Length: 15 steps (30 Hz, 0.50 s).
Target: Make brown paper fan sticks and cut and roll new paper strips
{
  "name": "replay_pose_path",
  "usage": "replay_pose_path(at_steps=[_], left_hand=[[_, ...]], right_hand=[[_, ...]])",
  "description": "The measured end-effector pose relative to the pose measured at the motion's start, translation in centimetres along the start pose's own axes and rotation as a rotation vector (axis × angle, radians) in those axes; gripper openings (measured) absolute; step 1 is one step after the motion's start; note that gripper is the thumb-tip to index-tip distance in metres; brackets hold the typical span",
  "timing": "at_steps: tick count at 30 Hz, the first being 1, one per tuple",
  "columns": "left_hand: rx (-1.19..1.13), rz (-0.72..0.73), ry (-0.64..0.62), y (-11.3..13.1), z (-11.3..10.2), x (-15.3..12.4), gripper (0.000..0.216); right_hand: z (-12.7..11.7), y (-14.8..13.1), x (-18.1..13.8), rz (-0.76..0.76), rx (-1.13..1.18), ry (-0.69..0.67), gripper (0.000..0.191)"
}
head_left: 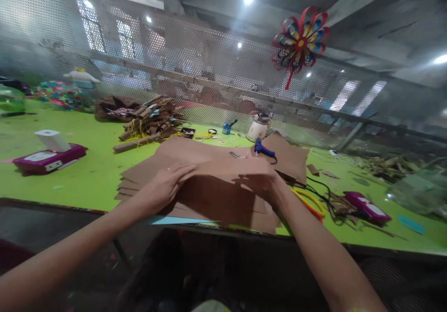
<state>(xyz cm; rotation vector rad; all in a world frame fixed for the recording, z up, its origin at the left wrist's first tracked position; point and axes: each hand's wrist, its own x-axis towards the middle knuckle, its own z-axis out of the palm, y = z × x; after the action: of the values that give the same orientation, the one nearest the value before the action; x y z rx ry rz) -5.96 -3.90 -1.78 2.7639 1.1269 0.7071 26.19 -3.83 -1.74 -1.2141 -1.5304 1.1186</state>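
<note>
A brown paper sheet point(223, 166) is bent up along its near edge, over a stack of similar brown sheets point(216, 200). My left hand point(171, 184) grips the raised edge at its left end, fingers lying along the top. At the other end my right hand point(261, 181) is closed on the same sheet, partly hidden by the bend and in shadow. Just beyond the hands, a blue glue gun point(263, 149) and a small flat metallic piece point(234, 154) rest on the paper.
Rolled brown paper tubes point(150, 123) with yellow string lie at the back left. A purple tissue pack point(50, 158) sits left, another purple pack point(366, 207) right. Near it are dark cables point(326, 193) and a yellow loop point(310, 200). A white jar point(257, 126) stands behind.
</note>
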Motion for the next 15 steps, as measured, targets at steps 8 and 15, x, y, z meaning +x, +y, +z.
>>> replay_pose_path(at_steps=[8,15], left_hand=[[-0.111,-0.264,0.265,-0.3,-0.9,0.1,0.042],[-0.093,-0.261,0.373,1.0,-2.4,-0.8,0.042]], right_hand=[[3.7,-3.3,-3.5,-0.255,-0.631,-0.431,0.056],[7.1,-3.8,-5.0,-0.384,-1.100,-0.376,0.047]])
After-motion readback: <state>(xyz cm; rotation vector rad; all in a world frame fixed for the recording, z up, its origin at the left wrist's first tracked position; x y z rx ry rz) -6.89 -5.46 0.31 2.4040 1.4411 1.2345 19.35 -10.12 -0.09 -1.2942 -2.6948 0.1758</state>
